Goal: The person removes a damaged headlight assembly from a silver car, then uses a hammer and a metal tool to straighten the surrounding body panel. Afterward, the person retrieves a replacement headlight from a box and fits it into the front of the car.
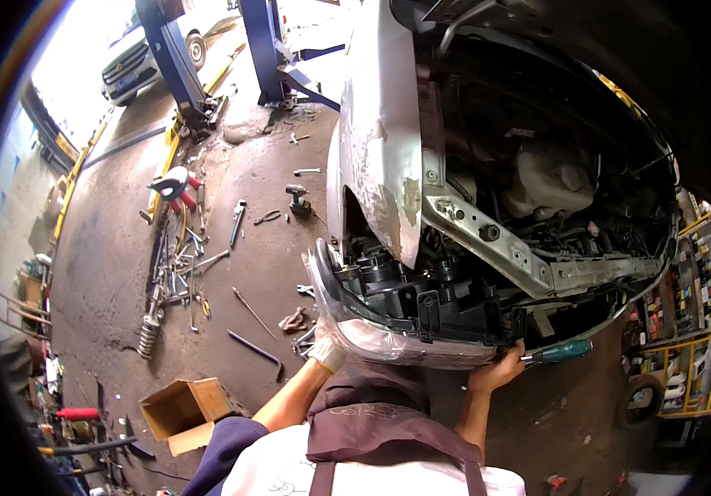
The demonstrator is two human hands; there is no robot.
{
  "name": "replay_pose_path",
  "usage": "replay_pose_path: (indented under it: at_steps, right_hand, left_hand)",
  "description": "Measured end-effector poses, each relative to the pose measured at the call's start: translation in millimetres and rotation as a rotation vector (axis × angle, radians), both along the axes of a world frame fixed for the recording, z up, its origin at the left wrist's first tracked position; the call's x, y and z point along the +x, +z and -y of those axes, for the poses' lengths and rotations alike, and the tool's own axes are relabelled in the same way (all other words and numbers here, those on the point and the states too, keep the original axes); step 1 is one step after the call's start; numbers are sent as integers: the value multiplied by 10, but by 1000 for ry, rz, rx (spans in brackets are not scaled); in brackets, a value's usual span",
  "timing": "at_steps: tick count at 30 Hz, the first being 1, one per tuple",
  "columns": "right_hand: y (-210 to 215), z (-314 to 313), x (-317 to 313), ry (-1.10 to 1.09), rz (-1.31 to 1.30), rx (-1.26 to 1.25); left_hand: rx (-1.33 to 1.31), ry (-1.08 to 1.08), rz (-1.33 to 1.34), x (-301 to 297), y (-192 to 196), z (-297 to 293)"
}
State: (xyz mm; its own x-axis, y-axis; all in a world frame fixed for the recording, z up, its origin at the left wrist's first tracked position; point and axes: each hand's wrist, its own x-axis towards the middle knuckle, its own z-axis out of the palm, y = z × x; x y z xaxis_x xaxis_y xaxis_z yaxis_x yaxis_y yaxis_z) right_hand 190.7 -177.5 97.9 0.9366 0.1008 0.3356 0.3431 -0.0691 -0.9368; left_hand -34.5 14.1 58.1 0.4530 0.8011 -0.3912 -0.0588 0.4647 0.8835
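- Workshop flr (107, 273), dark & stained, tools strewn to the L; blue lift post (263, 50) & pale van (134, 66) at back
- Silver car (380, 107) fills upper R, engine bay exposed, fender paint peeling nr its lower tip
- Headlight (409, 345) at car's front corner, just below fender tip, clear lens twd the person, black housing twd the car; can't tell if attached
- L hand (328, 353), whitish glove, at the lens's L end, fingers partly hidden; can't tell how tight
- R hand (499, 371), bare, fingers bent up against headlight's lower R corner; grip unclear
- Screwdriver (562, 351), teal handle pointing R, shaft running to R hand's fingers; can't tell if pinched
- Flr nr L hand: crumpled brownish cloth (293, 320), bent bar (256, 351), thin rod (253, 312)
- Farther off: drill (297, 201), pliers (268, 217), coil spring (150, 324)
- Open cardboard box (186, 409) nr L forearm; tyre (641, 397) & yellow rack (703, 372) far R
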Motion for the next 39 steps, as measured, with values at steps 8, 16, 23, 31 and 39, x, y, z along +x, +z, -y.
replay_pose_path:
  at_steps: [8, 16, 23, 31, 39]
  right_hand:
    - [383, 284, -199, 93, -5, 219]
    - [820, 951, -1137, 353, 59, 88]
    - [866, 1577, -2056, 496, -400, 222]
    - [407, 2022, -3355, 1006, -812, -72]
    - [-859, 1417, -5017, 1245, -554, -499]
  left_hand:
    - [-29, -4, 13, -224, -191, 427]
    - [-69, 220, -62, -1521, -405, 1536]
    - [-125, 546, -185, -2490, -495, 3103]
    - [-146, 932, -300, -3947, -567, 4347]
    - [-26, 1121, -709, -5354, -1554, 4754]
